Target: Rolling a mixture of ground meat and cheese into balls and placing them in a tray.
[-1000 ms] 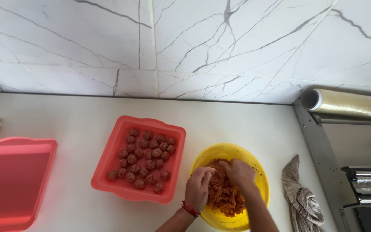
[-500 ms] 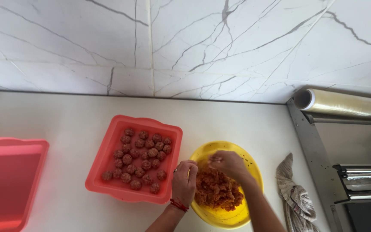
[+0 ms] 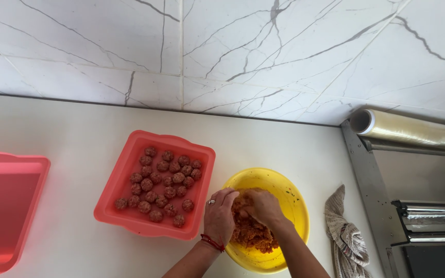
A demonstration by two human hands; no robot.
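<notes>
— What are the hands doing?

— Both are down in the yellow bowl (image 3: pixel 290 202), meeting over the orange-red minced mixture (image 3: pixel 251 232). The left hand (image 3: pixel 219 216) has its fingers curled downward, knuckles up, a ring on one finger and a red band at the wrist. The right hand (image 3: pixel 263 206) is cupped toward it, fingertips touching the left ones.

— Closed on anything?

— They look pressed together round a bit of the mixture, but the fingers hide what lies between them (so I cannot tell how much, if any, is gripped). Neither hand is spread flat.

— And the mixture itself?

— It lies heaped in the near half of the bowl, under and just behind the hands; the far wall of the bowl is bare with a few specks.

— What's beside the bowl?

— Just to its left, almost touching, a coral-red square tray (image 3: pixel 130 216) holding rows of small round meatballs (image 3: pixel 161 186). Well apart, at the left edge, a second red tray (image 3: pixel 6 211), only partly in view. To the right of the bowl lies a crumpled striped cloth (image 3: pixel 343 234), and beyond it a metal wrap dispenser with a roll of clear film (image 3: pixel 413 131). All stand on a white counter (image 3: pixel 52 128) below a marbled white wall (image 3: pixel 233 51).
</notes>
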